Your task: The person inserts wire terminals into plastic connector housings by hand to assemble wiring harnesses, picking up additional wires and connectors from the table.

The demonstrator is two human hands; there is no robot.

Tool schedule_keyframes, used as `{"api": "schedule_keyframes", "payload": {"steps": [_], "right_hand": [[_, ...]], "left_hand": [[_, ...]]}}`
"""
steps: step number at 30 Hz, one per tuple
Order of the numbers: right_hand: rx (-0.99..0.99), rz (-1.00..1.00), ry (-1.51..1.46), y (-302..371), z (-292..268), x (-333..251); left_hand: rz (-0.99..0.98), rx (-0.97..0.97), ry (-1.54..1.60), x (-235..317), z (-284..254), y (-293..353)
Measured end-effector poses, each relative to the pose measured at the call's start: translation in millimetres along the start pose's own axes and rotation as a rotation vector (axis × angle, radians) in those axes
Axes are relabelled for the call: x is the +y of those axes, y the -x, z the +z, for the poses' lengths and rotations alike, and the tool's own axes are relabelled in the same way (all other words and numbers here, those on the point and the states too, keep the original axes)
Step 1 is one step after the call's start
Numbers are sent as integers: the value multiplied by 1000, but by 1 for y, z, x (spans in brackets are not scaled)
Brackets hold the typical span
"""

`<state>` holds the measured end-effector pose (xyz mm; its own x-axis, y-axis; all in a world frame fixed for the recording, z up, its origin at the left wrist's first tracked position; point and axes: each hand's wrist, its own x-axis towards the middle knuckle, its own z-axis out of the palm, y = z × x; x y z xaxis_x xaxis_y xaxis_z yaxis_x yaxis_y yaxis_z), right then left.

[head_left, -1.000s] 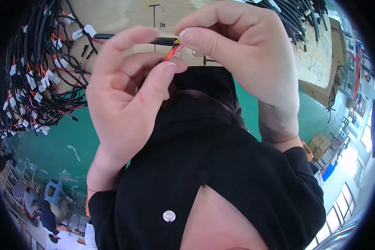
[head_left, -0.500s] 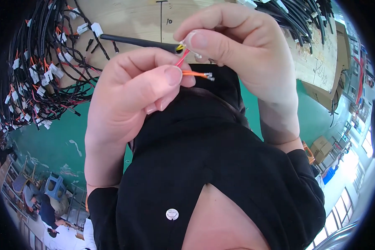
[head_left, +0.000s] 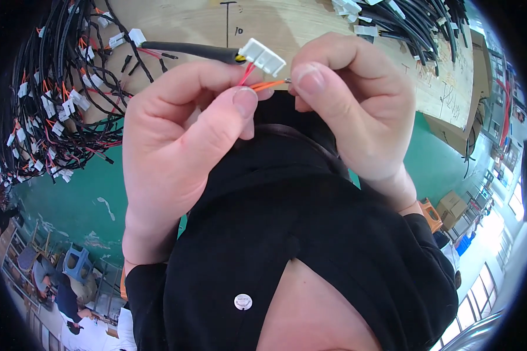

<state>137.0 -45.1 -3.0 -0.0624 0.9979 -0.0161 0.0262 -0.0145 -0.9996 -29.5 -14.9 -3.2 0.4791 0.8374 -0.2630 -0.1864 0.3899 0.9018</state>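
Over the near edge of the wooden table (head_left: 187, 26), orange wires (head_left: 269, 85) are pinched by the left hand (head_left: 178, 134), their tips by the right hand (head_left: 360, 105), near a white connector (head_left: 262, 57) (black handwriting (head_left: 239, 30) is seen beyond).

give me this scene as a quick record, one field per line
left hand: pinching orange wires
right hand: at the orange wires' ends, grip unclear
connector: white connector, beside the end of a black cable, red wires below it
surface: wooden tabletop
left side: pile of black harnesses
right side: bundle of black cables
floor: green floor
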Motion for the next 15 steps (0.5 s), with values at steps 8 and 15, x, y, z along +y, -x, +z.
{"api": "schedule_keyframes", "payload": {"steps": [8,15], "right_hand": [[29,212,-179,-1,5,-4],[53,132,-218,1,7,3]], "left_hand": [[19,61,-97,2,1,2],[1,113,4,0,4,-1]]}}
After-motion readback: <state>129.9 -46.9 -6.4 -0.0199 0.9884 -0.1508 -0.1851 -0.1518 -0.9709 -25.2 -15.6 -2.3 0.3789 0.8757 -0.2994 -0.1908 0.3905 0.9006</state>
